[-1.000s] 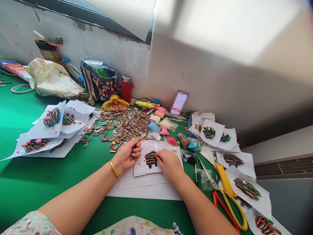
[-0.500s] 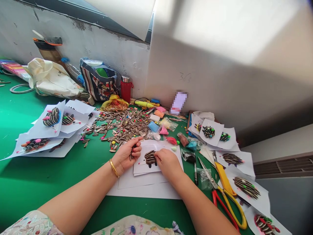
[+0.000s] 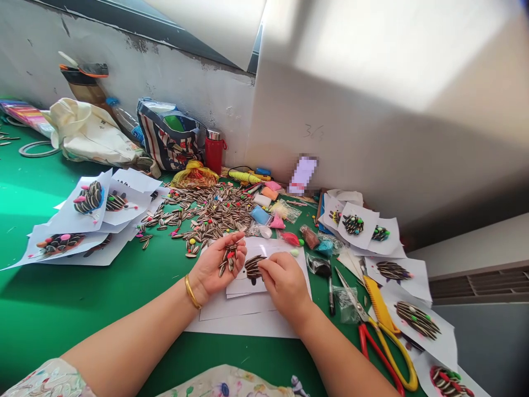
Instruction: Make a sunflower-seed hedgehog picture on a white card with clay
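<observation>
The left hand (image 3: 217, 264) lies palm up and cupped, fingers apart, with a few striped sunflower seeds (image 3: 227, 260) loose in the palm, just left of the hedgehog picture (image 3: 253, 267), a small white sheet whose dark body is partly covered with seeds. The right hand (image 3: 285, 282) rests on that sheet just right of the hedgehog, its fingers curled together and pressed at the body's edge; whether they pinch a seed I cannot tell. Beyond the picture a heap of loose seeds (image 3: 215, 212) spreads over the green desk (image 3: 82, 298), and yellow-handled scissors (image 3: 382, 325) lie to its right.
</observation>
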### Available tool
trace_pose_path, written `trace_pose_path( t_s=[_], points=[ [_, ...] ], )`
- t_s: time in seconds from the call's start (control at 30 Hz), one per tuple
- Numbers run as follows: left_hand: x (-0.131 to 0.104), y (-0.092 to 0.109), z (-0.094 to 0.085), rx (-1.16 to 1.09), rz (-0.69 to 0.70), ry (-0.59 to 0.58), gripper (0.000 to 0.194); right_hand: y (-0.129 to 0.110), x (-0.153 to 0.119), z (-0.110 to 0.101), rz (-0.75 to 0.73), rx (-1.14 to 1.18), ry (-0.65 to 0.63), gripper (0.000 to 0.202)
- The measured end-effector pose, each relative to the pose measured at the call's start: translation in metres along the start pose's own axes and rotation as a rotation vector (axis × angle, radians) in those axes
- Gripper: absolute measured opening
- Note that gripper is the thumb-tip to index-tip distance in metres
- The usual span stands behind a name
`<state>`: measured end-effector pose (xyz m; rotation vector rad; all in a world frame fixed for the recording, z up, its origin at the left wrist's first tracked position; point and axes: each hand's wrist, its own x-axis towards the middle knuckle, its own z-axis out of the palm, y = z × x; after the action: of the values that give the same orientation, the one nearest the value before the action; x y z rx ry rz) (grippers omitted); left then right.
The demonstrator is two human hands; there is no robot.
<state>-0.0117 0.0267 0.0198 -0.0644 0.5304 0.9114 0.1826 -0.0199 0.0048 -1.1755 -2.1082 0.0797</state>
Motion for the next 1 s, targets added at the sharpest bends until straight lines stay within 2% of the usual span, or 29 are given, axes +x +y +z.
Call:
trace_pose_path(
  t_s=[0.1, 0.17, 0.33, 0.47, 0.63, 0.8, 0.93, 1.0],
  points=[
    [-0.003, -0.007, 0.003, -0.010, 0.045, 0.039, 0.023, -0.010, 0.000, -0.001, -0.025, 0.039, 0.014, 0.017],
    [-0.005, -0.011, 0.003, -0.029, 0.054, 0.017, 0.026, -0.014, 0.000, -0.002, -0.021, 0.058, 0.014, 0.017],
    [-0.009, -0.021, 0.000, 0.030, -0.048, -0.119, 0.035, -0.016, 0.001, -0.001, -0.004, 0.055, -0.009, 0.020],
    [-0.011, -0.029, -0.002, 0.068, -0.080, -0.129, 0.034, -0.014, 0.002, 0.001, 0.030, 0.054, -0.054, 0.015],
    [-0.010, -0.034, -0.003, 0.068, -0.087, -0.096, 0.032, -0.014, 0.004, 0.001, 0.070, 0.064, -0.062, 0.016],
    [-0.011, -0.035, 0.002, 0.028, -0.096, -0.089, 0.031, -0.014, 0.006, -0.010, 0.136, 0.123, -0.025, 0.018],
    [-0.011, -0.029, 0.004, -0.022, -0.042, -0.012, 0.028, 0.000, 0.006, -0.021, 0.194, 0.148, 0.053, 0.017],
    [-0.009, -0.022, 0.003, -0.036, 0.014, 0.041, 0.025, 0.011, 0.004, -0.023, 0.236, 0.133, 0.042, 0.016]
  ],
)
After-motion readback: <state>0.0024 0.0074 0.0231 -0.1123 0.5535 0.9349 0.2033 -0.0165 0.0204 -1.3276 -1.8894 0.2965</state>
